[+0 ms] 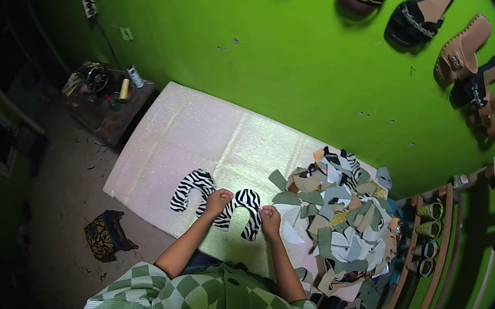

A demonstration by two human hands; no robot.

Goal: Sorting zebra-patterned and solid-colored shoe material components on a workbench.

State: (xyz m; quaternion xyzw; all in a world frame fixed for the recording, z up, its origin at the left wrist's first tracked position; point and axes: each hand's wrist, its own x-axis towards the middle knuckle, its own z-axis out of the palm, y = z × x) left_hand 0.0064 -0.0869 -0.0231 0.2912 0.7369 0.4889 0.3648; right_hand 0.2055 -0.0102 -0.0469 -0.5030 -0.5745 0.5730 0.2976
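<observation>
A zebra-striped, U-shaped piece [248,197] that looks like fabric or soft sheet material lies on the table with its curve toward the wall. My left hand [219,202] is closed, its fingertips pinching at the left edge of this piece. At its right edge, the fingers of my right hand [269,219] are pinched together too. A second zebra-striped curved piece [184,191] of similar shape lies just to the left, partly hidden behind my left hand.
Scraps in grey, green, beige and zebra print form a big heap [346,216] on the right of the shiny pale tabletop [203,114]. Sandals [415,21] hang on the green wall. Shoe racks [413,268] stand at right; a small dark table [109,119] and patterned stool [107,236] at left.
</observation>
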